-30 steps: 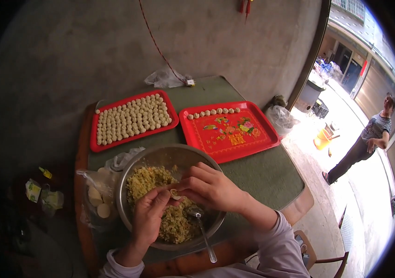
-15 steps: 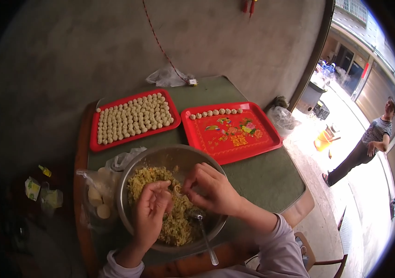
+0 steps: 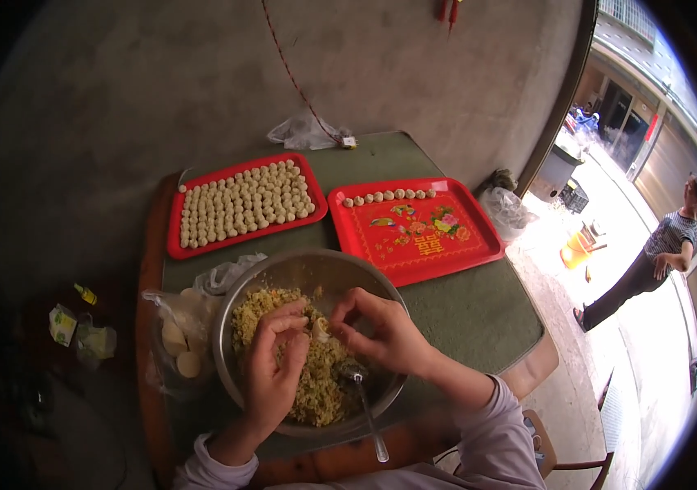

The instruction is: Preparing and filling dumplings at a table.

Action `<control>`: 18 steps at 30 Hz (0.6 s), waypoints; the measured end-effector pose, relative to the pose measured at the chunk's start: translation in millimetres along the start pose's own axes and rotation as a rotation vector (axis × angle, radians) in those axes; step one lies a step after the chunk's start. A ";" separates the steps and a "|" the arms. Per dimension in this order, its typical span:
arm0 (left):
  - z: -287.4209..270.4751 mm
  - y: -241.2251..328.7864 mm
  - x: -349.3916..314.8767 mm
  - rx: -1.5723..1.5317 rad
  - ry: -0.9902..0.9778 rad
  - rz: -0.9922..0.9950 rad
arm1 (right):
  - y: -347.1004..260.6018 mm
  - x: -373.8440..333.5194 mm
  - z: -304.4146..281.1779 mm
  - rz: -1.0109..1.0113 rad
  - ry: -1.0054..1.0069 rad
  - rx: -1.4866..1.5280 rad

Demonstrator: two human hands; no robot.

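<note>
Both my hands are over a wide steel bowl [image 3: 226, 359] of yellow-green chopped filling [image 3: 316, 404]. My left hand [image 3: 277, 351] has its fingers curled inward, with a small pale dumpling wrapper [image 3: 321, 328] at the fingertips. From the other side, my right hand [image 3: 377, 331] pinches at the same wrapper with thumb and forefinger. Fingers hide much of it, so its fold is hard to make out. A metal spoon [image 3: 371, 420] rests in the filling beside my right wrist, its handle over the bowl's near rim.
Left of the bowl, a plastic bag [image 3: 159, 306] holds round wrappers [image 3: 188, 364]. A red tray [image 3: 175, 237] packed with rows of small dumplings [image 3: 246, 204] lies behind. A patterned red tray [image 3: 479, 245] bears one row along its far edge. A person [image 3: 667, 245] stands outside at right.
The whole view has shifted slightly, moving the table and trays a little rightward. My hands stay together over the bowl, with small finger movements at the wrapper.
</note>
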State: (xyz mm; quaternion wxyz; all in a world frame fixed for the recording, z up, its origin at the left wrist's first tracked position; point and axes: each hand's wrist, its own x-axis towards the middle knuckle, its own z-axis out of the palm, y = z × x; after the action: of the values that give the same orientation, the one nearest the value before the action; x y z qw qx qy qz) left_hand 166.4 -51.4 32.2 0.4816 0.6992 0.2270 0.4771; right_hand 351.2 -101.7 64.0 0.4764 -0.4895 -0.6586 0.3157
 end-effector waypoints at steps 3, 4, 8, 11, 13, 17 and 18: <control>4.6 5.6 -5.9 -0.189 -0.030 -0.148 | 2.2 0.0 4.8 0.031 0.005 0.013; 5.5 5.9 -7.3 -0.241 -0.041 -0.189 | 2.9 -0.3 6.1 0.009 0.012 0.002; 4.2 -1.1 -7.8 -0.257 -0.020 -0.179 | 3.4 1.2 8.8 0.002 0.021 0.026; 4.0 -0.1 -4.5 -0.348 0.003 -0.211 | 8.9 2.9 8.2 -0.028 0.003 -0.016; 2.4 0.2 -2.2 -0.374 -0.020 -0.320 | 14.1 3.5 6.4 -0.159 0.010 -0.166; -2.6 -2.5 -0.1 -0.434 -0.068 -0.453 | 8.6 6.3 -6.7 -0.516 -0.023 -0.655; -2.9 -4.2 -0.2 -0.467 -0.075 -0.457 | 9.1 6.1 -8.8 -0.620 -0.040 -0.763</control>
State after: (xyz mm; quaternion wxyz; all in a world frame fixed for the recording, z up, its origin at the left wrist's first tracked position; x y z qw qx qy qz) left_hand 164.4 -48.4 28.6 0.7316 0.5179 0.2444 0.3698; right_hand 362.3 -93.4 61.0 0.3220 -0.4039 -0.8509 -0.0953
